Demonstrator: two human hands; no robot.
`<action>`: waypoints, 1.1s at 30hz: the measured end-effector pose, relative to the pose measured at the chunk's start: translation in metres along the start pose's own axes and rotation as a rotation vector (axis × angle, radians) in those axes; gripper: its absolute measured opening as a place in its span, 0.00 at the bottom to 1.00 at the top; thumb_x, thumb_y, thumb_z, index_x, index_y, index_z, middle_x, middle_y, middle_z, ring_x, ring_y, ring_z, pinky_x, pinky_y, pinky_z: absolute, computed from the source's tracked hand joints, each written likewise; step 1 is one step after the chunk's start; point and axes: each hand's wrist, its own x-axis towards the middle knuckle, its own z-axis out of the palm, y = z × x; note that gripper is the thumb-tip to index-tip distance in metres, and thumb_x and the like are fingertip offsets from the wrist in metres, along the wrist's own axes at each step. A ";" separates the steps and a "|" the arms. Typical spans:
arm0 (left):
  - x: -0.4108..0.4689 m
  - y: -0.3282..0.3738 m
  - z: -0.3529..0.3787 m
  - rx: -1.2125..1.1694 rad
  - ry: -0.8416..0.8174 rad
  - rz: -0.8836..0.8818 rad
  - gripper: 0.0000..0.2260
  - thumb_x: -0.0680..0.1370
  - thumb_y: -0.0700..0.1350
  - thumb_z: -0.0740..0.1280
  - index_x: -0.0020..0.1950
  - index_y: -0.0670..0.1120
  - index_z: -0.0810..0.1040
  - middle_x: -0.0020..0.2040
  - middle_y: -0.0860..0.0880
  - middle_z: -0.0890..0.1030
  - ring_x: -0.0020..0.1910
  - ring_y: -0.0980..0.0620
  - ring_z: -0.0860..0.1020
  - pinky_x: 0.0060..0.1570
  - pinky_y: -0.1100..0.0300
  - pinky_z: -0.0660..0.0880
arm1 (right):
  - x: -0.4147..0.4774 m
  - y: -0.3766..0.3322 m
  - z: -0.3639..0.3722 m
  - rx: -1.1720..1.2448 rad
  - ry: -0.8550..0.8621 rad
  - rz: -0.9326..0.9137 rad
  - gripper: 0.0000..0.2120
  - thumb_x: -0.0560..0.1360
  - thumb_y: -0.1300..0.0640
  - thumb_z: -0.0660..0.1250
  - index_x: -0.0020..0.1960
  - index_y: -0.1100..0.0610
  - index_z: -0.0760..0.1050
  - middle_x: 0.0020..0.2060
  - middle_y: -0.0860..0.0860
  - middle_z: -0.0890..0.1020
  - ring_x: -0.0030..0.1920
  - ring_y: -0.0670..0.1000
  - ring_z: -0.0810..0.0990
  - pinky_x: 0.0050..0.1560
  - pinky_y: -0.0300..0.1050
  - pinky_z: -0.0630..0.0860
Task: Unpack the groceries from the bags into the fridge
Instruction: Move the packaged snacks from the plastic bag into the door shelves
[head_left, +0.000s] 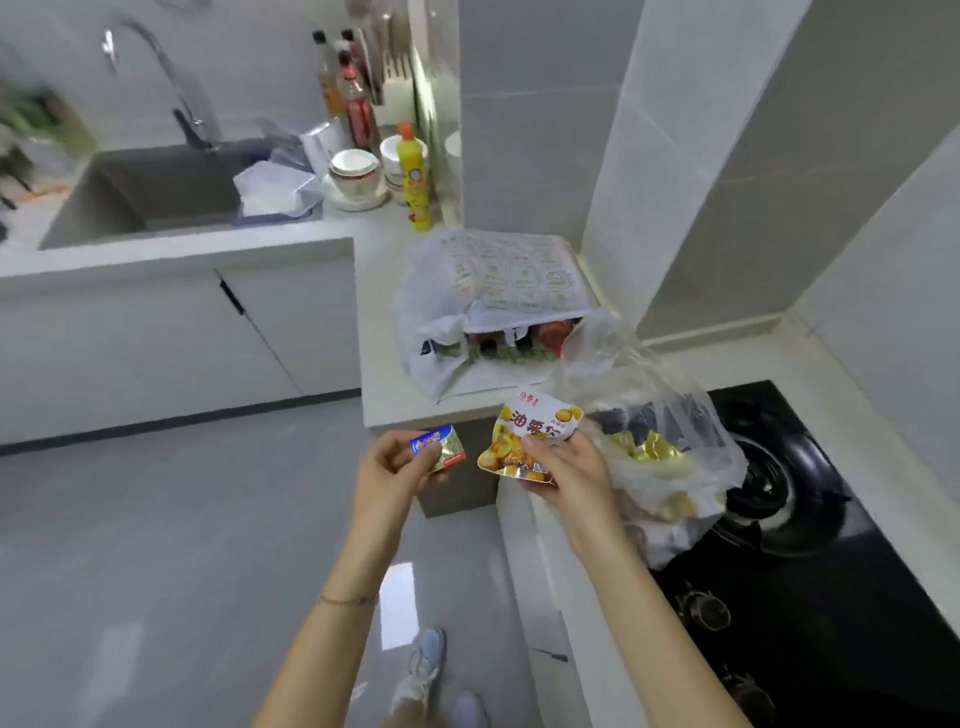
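My left hand holds a small gold-and-blue foil block out over the floor. Beside it, my right hand grips a white and yellow snack packet printed with round yellow pieces. Just right of that hand a clear plastic bag lies open on the stove edge with gold-wrapped and dark items inside. Behind, a white printed shopping bag lies on the counter, its mouth open toward me, showing bottles and green vegetables. No fridge is in view.
A black gas hob fills the counter at right. At back left are a sink with a tap, stacked bowls, a yellow bottle and sauce bottles. White cabinets and grey floor lie to the left; my shoes show below.
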 end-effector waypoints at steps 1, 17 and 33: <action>-0.008 0.002 -0.015 -0.011 0.055 0.006 0.04 0.77 0.36 0.68 0.52 0.38 0.78 0.43 0.45 0.86 0.42 0.48 0.84 0.40 0.63 0.80 | -0.004 0.003 0.013 -0.022 -0.047 0.009 0.13 0.75 0.63 0.70 0.58 0.56 0.76 0.47 0.54 0.85 0.44 0.50 0.85 0.39 0.43 0.81; -0.158 0.006 -0.217 -0.215 0.628 0.121 0.02 0.77 0.36 0.69 0.48 0.39 0.78 0.41 0.45 0.85 0.41 0.49 0.84 0.40 0.62 0.80 | -0.124 0.073 0.201 -0.305 -0.624 0.066 0.10 0.75 0.59 0.70 0.55 0.54 0.76 0.43 0.51 0.86 0.45 0.50 0.85 0.48 0.43 0.81; -0.374 -0.015 -0.406 -0.335 0.932 0.285 0.04 0.77 0.36 0.68 0.52 0.38 0.77 0.45 0.43 0.85 0.46 0.44 0.84 0.41 0.61 0.80 | -0.354 0.178 0.337 -0.317 -0.960 0.095 0.11 0.76 0.61 0.68 0.57 0.61 0.76 0.43 0.55 0.86 0.47 0.56 0.85 0.51 0.51 0.81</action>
